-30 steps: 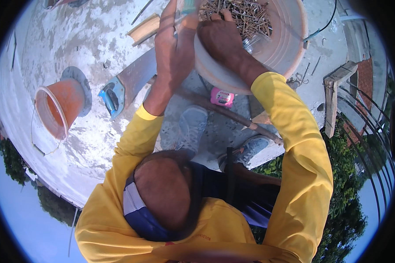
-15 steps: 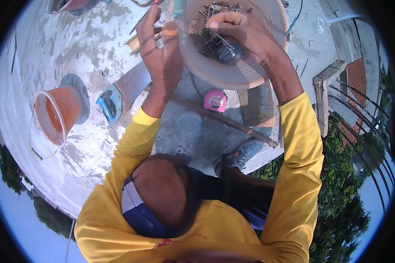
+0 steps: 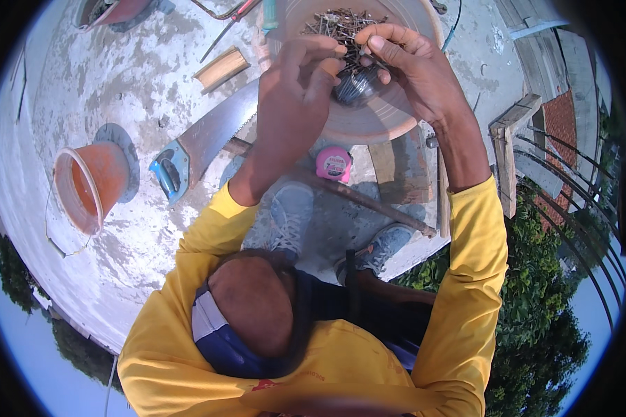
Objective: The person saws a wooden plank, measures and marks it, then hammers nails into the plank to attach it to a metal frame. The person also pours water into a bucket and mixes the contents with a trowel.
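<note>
My right hand (image 3: 414,66) is above a wide, pale round basin (image 3: 375,128), with thumb and fingers closed on a nail, mostly hidden by the fingers. Facing it across the basin, my left hand (image 3: 295,97) has its fingers curled and thumb brought against them. Whatever it pinches, if anything, is too small to make out. A heap of loose nails (image 3: 337,24) lies in the basin below the fingertips. Closer to me in the basin is a shiny bundle of nails (image 3: 355,87), seemingly in clear plastic.
A handsaw (image 3: 212,135) lies left of the basin, near an orange bucket (image 3: 108,177). A pink tape measure (image 3: 334,165) sits by a rod (image 3: 368,201) in front of my shoes. A wood block (image 3: 221,69) and a red-handled tool (image 3: 242,10) lie farther off. Bent bars (image 3: 570,163) stick out at right.
My left hand has moved right and over the basin, its fingers going from spread to curled. My right hand has shifted slightly, bringing both hands' fingertips close together.
</note>
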Available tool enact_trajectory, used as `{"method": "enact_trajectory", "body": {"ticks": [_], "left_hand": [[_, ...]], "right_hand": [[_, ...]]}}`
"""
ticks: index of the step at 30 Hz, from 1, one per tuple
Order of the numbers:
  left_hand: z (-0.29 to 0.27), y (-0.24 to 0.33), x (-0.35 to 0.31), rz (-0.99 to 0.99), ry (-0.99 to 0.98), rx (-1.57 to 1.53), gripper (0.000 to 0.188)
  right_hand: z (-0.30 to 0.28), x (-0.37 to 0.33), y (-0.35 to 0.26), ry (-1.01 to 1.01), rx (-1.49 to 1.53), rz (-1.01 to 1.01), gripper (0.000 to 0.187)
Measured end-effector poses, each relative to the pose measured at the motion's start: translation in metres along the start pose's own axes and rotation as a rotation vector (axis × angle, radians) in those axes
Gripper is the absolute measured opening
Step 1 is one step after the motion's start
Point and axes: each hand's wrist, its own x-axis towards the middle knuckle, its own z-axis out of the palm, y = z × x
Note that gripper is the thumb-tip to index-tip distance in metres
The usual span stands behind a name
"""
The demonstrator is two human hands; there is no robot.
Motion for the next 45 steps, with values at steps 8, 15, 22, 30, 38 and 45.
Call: {"method": "enact_trajectory", "body": {"ticks": [8,15,22,30,38,45], "left_hand": [[-0.026,0.019,0.03,-0.062,-0.024,-0.111,0.022],[-0.051,0.006,0.024,0.188,0.228,-0.269,0.024],[-0.057,-0.027,0.023,0.204,0.289,-0.425,0.027],[-0.054,-0.035,0.023,0.327,0.269,-0.358,0.025],[-0.054,-0.045,0.023,0.367,0.339,-0.092,0.026],[-0.062,-0.053,0.025,0.392,0.297,-0.136,0.029]], "right_hand": [[0.025,0.014,-0.022,0.08,-0.757,-0.338,0.015],[-0.004,0.047,-0.004,0.047,-1.362,-0.659,0.014],[0.008,0.075,0.057,-0.253,-1.5,-0.695,0.014],[0.039,0.081,0.099,-0.385,-1.892,-0.52,0.018],[0.024,0.072,0.084,-0.388,-1.747,-0.429,0.02],[0.019,0.08,0.082,-0.229,-1.608,-0.507,0.018]]}}
